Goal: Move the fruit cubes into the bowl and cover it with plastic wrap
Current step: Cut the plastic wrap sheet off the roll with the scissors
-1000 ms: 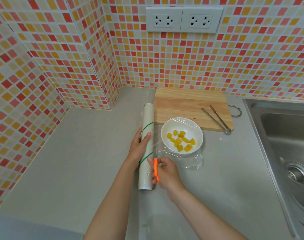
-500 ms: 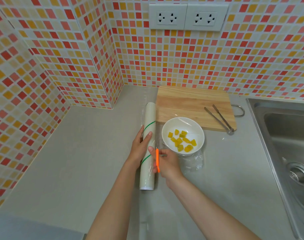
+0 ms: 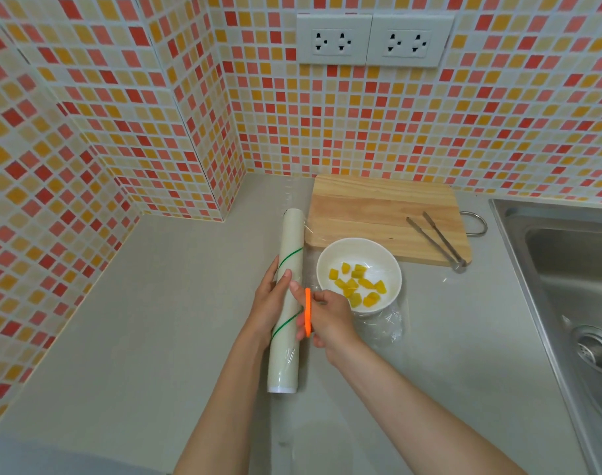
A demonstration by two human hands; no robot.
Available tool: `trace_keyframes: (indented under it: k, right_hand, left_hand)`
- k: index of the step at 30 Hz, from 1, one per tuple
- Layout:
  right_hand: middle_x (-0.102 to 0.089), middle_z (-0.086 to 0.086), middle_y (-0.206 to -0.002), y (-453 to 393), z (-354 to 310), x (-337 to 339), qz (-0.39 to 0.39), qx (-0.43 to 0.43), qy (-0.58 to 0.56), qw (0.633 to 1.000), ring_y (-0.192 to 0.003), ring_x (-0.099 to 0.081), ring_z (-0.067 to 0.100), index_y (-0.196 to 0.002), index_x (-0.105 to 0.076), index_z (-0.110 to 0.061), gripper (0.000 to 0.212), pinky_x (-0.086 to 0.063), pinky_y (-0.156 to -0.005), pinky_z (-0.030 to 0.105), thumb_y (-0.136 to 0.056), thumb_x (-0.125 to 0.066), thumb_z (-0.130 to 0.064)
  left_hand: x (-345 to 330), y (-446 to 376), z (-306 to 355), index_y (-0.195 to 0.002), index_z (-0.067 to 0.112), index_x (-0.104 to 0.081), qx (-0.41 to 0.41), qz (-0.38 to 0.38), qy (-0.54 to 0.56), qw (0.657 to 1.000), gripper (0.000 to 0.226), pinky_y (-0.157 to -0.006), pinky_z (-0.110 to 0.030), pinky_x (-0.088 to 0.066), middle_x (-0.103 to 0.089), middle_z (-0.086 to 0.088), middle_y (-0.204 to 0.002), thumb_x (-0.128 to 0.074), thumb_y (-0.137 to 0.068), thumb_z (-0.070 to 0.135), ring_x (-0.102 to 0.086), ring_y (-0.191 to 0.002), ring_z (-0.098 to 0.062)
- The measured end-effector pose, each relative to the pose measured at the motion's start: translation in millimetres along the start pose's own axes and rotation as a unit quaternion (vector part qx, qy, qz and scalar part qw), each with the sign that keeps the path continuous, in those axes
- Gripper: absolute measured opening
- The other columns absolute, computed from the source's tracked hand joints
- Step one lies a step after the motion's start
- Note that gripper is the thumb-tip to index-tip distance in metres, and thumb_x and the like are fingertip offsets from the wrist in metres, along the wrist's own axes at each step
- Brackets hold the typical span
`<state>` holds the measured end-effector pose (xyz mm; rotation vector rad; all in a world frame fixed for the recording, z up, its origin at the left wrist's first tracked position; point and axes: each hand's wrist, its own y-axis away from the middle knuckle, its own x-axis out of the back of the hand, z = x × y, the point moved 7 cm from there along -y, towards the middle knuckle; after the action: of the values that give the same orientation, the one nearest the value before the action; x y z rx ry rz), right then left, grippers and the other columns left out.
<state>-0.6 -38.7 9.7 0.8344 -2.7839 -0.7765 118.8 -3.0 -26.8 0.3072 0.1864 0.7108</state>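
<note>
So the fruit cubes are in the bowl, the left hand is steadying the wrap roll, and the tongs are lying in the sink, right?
Not quite. The head view shows the tongs lying on the wooden cutting board, not in the sink. The rest holds: the fruit cubes are in the bowl and the left hand is steadying the wrap roll.

One head-worn view, looking forward and down; near the counter [image 3: 155, 303], facing the tiled corner [image 3: 190, 132].
</note>
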Motion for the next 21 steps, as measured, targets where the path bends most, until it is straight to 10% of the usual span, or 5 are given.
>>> trace_keyframes:
  k: [7, 16, 21]
  right_hand:
    - [-0.056, 0.004, -0.048, -8.8, -12.3, -4.6, -0.026, -0.022, 0.015, 0.999, -0.031, -0.052, 0.012, -0.067, -0.053, -0.012, 0.046, -0.022, -0.031, 0.012, -0.072, -0.068, -0.055]
    - [-0.055, 0.004, -0.041, -29.4, -30.2, -7.6, -0.037, -0.043, -0.002, 0.998, -0.037, -0.05, 0.017, -0.061, -0.053, -0.011, 0.047, -0.021, -0.031, 0.012, -0.073, -0.068, -0.054]
    - [-0.054, 0.003, -0.039, -43.6, -39.4, -8.1, -0.039, -0.051, -0.026, 0.998, -0.027, -0.047, 0.012, -0.067, -0.055, -0.01, 0.042, -0.02, -0.029, 0.01, -0.075, -0.07, -0.048]
  left_hand:
    - [6.5, 3.9, 8.2, -0.138, 0.035, -0.043, -0.003, 0.012, -0.005, 1.0, 0.044, -0.083, -0.027, -0.053, -0.065, -0.004, -0.123, -0.052, -0.095, 0.03, -0.067, -0.097, -0.014]
    - [11.0, 5.1, 11.2, -0.14, 0.029, -0.043, -0.001, 0.012, 0.005, 1.0, 0.045, -0.078, -0.025, -0.054, -0.068, -0.001, -0.119, -0.051, -0.096, 0.029, -0.068, -0.096, -0.014]
    - [13.2, 9.0, 14.3, -0.14, 0.028, -0.044, -0.015, 0.004, 0.002, 1.0, 0.044, -0.101, -0.04, -0.046, -0.061, -0.008, -0.131, -0.05, -0.097, 0.027, -0.06, -0.117, -0.025]
